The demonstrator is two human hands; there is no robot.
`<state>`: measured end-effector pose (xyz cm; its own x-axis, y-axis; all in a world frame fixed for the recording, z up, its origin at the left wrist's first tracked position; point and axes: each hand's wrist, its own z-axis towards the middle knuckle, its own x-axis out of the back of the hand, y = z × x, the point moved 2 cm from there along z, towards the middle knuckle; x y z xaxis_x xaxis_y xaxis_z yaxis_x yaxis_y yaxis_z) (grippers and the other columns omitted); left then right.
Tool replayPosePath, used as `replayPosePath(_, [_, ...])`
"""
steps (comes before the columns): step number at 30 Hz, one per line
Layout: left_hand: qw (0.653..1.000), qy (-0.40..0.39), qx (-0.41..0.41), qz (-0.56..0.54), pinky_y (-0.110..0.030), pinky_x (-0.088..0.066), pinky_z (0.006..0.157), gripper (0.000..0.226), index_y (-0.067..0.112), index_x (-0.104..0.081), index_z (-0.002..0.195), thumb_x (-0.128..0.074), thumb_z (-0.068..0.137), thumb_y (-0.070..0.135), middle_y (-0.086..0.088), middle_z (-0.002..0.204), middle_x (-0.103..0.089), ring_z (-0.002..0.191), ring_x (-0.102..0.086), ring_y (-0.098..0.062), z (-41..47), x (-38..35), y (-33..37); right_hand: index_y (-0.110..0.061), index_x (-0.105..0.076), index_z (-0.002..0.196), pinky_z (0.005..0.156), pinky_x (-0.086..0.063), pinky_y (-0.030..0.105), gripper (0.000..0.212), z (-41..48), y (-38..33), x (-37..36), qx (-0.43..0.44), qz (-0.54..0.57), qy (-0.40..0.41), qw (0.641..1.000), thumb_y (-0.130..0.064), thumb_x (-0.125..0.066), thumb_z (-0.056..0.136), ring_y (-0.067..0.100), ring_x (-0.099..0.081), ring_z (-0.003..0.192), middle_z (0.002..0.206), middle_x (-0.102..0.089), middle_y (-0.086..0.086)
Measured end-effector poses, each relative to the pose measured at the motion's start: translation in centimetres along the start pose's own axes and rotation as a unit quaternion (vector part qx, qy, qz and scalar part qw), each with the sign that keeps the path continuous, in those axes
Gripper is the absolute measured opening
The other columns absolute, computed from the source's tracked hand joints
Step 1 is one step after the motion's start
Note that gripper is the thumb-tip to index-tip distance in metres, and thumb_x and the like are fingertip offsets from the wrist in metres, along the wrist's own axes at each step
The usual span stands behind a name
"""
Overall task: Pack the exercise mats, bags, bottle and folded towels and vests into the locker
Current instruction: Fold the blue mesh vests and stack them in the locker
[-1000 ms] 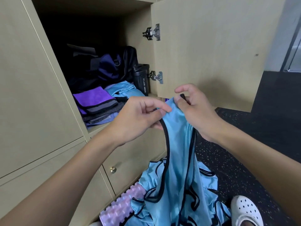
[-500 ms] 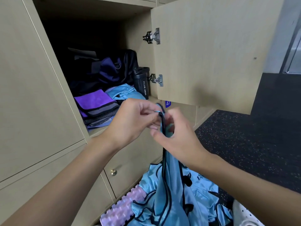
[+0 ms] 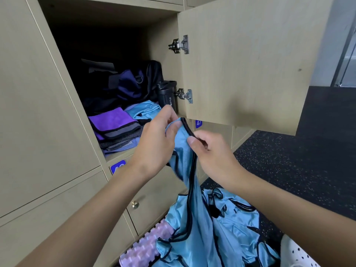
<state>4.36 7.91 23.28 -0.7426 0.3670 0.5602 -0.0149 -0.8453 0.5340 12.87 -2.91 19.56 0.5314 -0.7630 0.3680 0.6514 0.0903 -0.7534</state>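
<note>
head view: left grip [image 3: 156, 143] and right grip [image 3: 210, 153] both pinch the black-trimmed top edge of a blue vest [image 3: 182, 145], which hangs long axis down toward the vest pile [image 3: 231, 228] on the floor [image 3: 289, 170]. the locker [image 3: 119, 154] shelf lies just beyond and left of the hands, left grip nearer. the vest likely needs folding before joining the folded vest [image 3: 143, 110] there.

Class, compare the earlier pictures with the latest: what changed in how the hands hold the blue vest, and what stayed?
The right hand closed in on the left hand, then shifted slightly down the blue vest; both kept pinching it. Towels, bottle and bag stayed put.
</note>
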Motion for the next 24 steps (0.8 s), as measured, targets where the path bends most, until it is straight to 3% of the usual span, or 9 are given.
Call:
replayPosePath(5, [0.999,-0.022,-0.004,0.025,-0.018,-0.036,0.056,0.018,0.023,-0.058,0.081,-0.055,0.099,0.023,0.009,0.063,-0.053,0.059,-0.047,-0.009,0.3,0.3,0.2,0.007,-0.044,0.072,0.051,-0.024,0.028,0.035,-0.1,0.2,0.1,-0.025,-0.025,-0.042,0.998,-0.015,-0.049,0.099,0.01,-0.027,0.053,0.06,-0.032,0.003])
replayPosePath(8, [0.995,-0.093,0.029,0.001,-0.021,-0.028,0.047,0.045,0.02,-0.044,0.055,-0.068,0.09,0.035,0.01,0.051,-0.038,0.048,-0.033,-0.009,0.3,0.3,0.3,-0.004,-0.049,0.072,0.046,-0.022,0.023,0.029,-0.1,0.2,0.0,-0.06,-0.002,-0.041,0.997,-0.015,-0.048,0.099,0.006,-0.025,0.047,0.056,-0.032,-0.004])
replayPosePath(11, [0.995,-0.099,0.019,-0.003,-0.018,-0.024,0.043,0.052,0.02,-0.037,0.051,-0.072,0.089,0.028,0.011,0.047,-0.032,0.045,-0.027,-0.007,0.6,0.8,0.4,0.001,-0.054,0.079,0.049,-0.027,0.023,0.022,0.1,-0.1,0.0,-0.059,0.013,-0.042,0.997,-0.011,-0.051,0.097,0.004,-0.029,0.048,0.058,-0.036,-0.006])
replayPosePath(15, [0.999,-0.009,-0.033,0.001,-0.023,-0.027,0.048,0.046,0.013,-0.038,0.059,-0.066,0.094,0.024,0.007,0.055,-0.036,0.051,-0.03,-0.009,1.2,1.5,1.1,0.0,-0.049,0.08,0.055,-0.034,0.029,0.013,-0.1,0.4,-0.5,-0.088,-0.004,-0.062,0.994,-0.008,-0.056,0.088,0.012,-0.037,0.056,0.064,-0.042,0.0])
replayPosePath(18, [0.998,0.068,-0.017,-0.004,-0.034,-0.045,0.057,0.033,0.013,-0.047,0.07,-0.058,0.098,0.028,-0.005,0.07,-0.064,0.064,-0.059,-0.02,2.3,3.0,0.0,0.006,-0.05,0.081,0.057,-0.035,0.029,0.013,-0.3,1.6,-0.4,-0.11,-0.038,-0.065,0.991,-0.005,-0.055,0.087,0.015,-0.039,0.061,0.069,-0.048,0.009])
replayPosePath(20, [0.992,0.121,0.019,0.013,-0.028,-0.047,0.055,0.035,0.011,-0.037,0.075,-0.054,0.099,0.031,-0.009,0.07,-0.059,0.066,-0.059,-0.027,2.9,4.2,-1.2,0.003,-0.056,0.081,0.057,-0.037,0.027,0.017,-0.3,2.3,0.1,-0.116,-0.06,-0.059,0.99,-0.011,-0.059,0.089,0.014,-0.042,0.061,0.071,-0.055,0.011])
replayPosePath(21, [0.988,0.14,0.035,0.055,-0.023,-0.039,0.052,0.034,0.01,-0.035,0.078,-0.053,0.099,0.029,-0.007,0.067,-0.049,0.064,-0.05,-0.027,2.9,4.6,-1.6,0.002,-0.057,0.08,0.055,-0.035,0.025,0.021,-0.3,2.4,0.4,-0.115,-0.073,-0.058,0.989,-0.016,-0.06,0.091,0.013,-0.041,0.06,0.068,-0.054,0.009])
replayPosePath(22, [0.985,0.141,0.045,0.094,-0.024,-0.035,0.053,0.029,0.01,-0.036,0.083,-0.053,0.099,0.025,-0.002,0.067,-0.046,0.066,-0.047,-0.026,2.7,4.6,-1.9,0.002,-0.056,0.078,0.052,-0.032,0.022,0.025,-0.3,2.4,0.7,-0.109,-0.088,-0.056,0.989,-0.019,-0.06,0.092,0.013,-0.037,0.057,0.065,-0.049,0.006])
replayPosePath(24, [0.993,0.064,0.036,0.091,-0.03,-0.046,0.07,0.018,0.015,-0.042,0.097,-0.055,0.098,0.026,0.006,0.08,-0.063,0.081,-0.059,-0.024,2.0,3.5,-2.0,0.004,-0.05,0.074,0.048,-0.026,0.023,0.028,-0.2,2.1,1.0,-0.081,-0.108,-0.055,0.989,-0.014,-0.057,0.093,0.012,-0.029,0.055,0.061,-0.04,0.004])
